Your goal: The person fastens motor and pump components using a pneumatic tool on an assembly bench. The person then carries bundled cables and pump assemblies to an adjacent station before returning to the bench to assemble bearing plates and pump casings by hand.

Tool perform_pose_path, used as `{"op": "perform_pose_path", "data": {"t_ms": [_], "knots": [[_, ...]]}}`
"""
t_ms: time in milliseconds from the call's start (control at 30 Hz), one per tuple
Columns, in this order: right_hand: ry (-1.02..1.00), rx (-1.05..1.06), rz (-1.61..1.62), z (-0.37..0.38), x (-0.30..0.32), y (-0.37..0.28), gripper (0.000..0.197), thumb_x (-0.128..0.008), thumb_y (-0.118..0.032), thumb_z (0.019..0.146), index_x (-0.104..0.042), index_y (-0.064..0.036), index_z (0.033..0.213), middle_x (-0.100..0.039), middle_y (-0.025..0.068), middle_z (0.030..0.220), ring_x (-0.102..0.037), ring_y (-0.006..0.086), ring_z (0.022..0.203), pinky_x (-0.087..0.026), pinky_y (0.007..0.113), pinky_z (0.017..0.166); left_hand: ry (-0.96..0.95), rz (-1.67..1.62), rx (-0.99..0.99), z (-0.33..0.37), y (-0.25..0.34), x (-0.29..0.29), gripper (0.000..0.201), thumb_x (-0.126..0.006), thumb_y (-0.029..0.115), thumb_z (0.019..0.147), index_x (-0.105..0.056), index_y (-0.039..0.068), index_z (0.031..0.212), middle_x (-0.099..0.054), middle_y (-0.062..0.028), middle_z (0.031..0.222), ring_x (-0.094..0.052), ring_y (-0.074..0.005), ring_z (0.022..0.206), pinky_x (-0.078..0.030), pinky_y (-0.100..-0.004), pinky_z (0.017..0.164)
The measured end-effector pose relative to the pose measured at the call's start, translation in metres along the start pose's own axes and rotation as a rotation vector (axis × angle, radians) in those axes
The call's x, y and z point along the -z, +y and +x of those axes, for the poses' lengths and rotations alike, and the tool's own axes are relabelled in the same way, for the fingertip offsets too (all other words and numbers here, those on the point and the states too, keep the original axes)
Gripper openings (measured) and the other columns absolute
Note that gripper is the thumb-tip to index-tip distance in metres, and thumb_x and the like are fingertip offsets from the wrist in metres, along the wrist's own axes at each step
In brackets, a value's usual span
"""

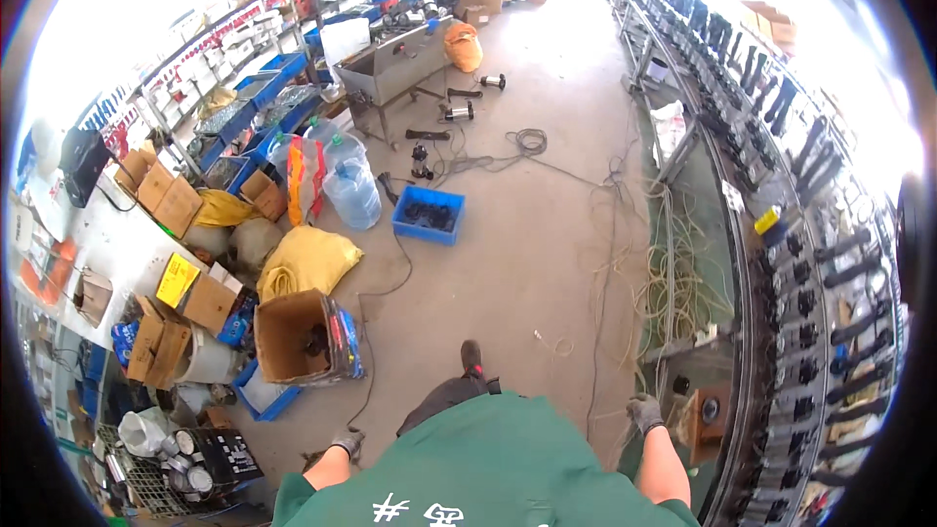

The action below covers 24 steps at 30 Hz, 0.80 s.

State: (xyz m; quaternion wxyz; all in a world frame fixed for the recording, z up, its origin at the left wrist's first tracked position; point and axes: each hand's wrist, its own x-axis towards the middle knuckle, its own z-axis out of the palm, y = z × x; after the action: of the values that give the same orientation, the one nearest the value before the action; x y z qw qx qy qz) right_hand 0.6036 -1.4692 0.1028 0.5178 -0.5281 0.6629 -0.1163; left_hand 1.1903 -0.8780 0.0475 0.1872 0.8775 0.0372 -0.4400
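My left hand (348, 442), in a grey work glove, hangs beside my body at the lower left. Its fingers look loosely open, with nothing visible in them. The open cardboard box (283, 337) is ahead of it, apart from it. My right hand (644, 412), also gloved, hangs by the conveyor line (756, 351) with loosely open fingers and nothing seen in them. Nearest to that hand is a wooden box (708, 420) with a round dark opening. My dark shoe (472, 356) shows on the floor ahead of my green shirt (478, 459).
A blue bin (428, 216) of dark parts stands on the floor. Cables (532, 142) and dark-and-silver devices (457, 111) lie beyond it. Large clear bottles (351, 193), a yellow sack (310, 262) and cartons crowd the left. Loose pale tubing (678, 268) lies along the right.
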Motion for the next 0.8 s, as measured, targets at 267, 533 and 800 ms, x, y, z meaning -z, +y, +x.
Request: {"op": "perform_pose_path", "data": {"t_ms": [267, 533, 800], "knots": [[-0.291, -0.146, -0.096, 0.114, -0.065, -0.126, 0.033, -0.067, -0.024, 0.087, -0.066, -0.0022, 0.112, -0.073, 0.0194, 0.093, -0.071, 0.033, 0.079, -0.055, 0.044, 0.066, -0.219, 1.049, -0.747, 0.11, 0.217, -0.021, 0.043, -0.052, 0.044, 0.095, -0.072, 0.013, 0.118, -0.072, -0.0149, 0.115, -0.067, -0.0335, 0.11, -0.051, -0.0441, 0.093], [-0.305, -0.078, -0.591, 0.171, -0.053, -0.215, 0.02, -0.066, -0.022, 0.088, -0.073, -0.0103, 0.103, -0.074, 0.0141, 0.094, -0.072, 0.0279, 0.081, -0.057, 0.042, 0.068, 0.066, -0.013, -0.625, 0.152, 0.638, 0.032, 0.042, -0.068, 0.031, 0.091, -0.068, 0.002, 0.121, -0.072, -0.018, 0.117, -0.068, -0.0325, 0.111, -0.052, -0.0391, 0.098], [-0.516, 0.173, -1.131, 0.393, -0.047, -0.227, 0.02, -0.064, -0.031, 0.09, -0.078, -0.0191, 0.099, -0.075, 0.0117, 0.101, -0.074, 0.028, 0.089, -0.058, 0.041, 0.074, 0.007, 0.026, -0.383, 0.225, 0.745, 0.033, 0.04, -0.07, 0.029, 0.088, -0.07, 0.004, 0.119, -0.073, -0.0181, 0.115, -0.069, -0.0323, 0.108, -0.053, -0.0399, 0.095]]}}
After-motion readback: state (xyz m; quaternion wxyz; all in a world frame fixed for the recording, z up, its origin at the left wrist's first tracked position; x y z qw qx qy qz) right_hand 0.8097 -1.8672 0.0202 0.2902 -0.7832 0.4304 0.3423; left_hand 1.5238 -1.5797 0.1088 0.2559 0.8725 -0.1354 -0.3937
